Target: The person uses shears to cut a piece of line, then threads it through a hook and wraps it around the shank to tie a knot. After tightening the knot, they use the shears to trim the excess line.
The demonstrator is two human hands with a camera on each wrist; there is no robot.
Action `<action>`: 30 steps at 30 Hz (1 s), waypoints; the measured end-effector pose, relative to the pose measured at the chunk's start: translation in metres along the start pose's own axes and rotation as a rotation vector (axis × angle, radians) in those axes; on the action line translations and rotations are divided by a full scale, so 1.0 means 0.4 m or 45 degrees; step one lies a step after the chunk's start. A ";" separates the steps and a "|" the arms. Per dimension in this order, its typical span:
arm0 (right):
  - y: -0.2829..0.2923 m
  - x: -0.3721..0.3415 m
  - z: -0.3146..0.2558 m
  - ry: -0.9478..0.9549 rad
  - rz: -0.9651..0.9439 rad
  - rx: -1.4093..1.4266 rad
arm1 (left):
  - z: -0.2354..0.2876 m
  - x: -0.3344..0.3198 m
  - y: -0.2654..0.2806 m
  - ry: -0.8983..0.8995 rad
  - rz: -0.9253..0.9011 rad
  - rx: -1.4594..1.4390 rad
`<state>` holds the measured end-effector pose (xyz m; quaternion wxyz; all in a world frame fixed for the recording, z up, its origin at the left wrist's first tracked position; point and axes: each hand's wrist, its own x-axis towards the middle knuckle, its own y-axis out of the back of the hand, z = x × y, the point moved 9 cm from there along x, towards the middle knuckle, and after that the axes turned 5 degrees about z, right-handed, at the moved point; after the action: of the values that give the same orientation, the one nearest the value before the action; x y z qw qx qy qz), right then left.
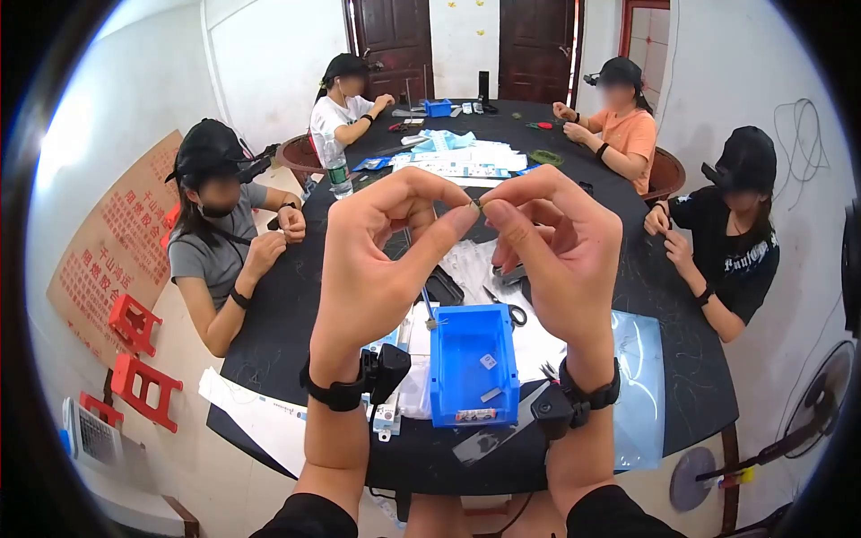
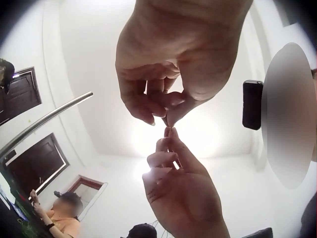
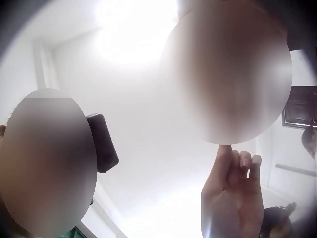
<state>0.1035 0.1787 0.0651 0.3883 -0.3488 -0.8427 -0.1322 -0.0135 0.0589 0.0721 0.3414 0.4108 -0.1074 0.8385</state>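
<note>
A tiny dark-greenish sliver (image 1: pixel 479 203), seemingly plant-like though too small to identify, sits between the meeting fingertips of the bare left hand (image 1: pixel 381 255) and bare right hand (image 1: pixel 567 260), both pinching it thumb-to-forefinger.

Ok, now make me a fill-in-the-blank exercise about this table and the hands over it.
The left hand and right hand pinch a tiny greenish piece using index fingers and ____.
The open plastic bin below is coloured ____.
The tabletop is coloured ____.
Other people around it number ____.

Missing words: thumbs; blue; black; four.
</note>
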 end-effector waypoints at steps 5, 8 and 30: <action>0.007 0.002 -0.018 0.088 -0.001 -0.111 | -0.001 -0.003 -0.008 -0.011 -0.084 0.115; 0.009 0.002 -0.022 0.097 -0.017 -0.136 | 0.011 -0.006 -0.012 -0.043 -0.079 0.179; 0.001 0.002 -0.007 0.144 0.008 0.029 | -0.024 -0.005 -0.028 0.268 -0.132 -0.277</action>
<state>0.1049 0.1781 0.0674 0.4395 -0.3391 -0.8197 -0.1410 -0.0112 0.0708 0.0632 0.4361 0.2862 -0.1397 0.8417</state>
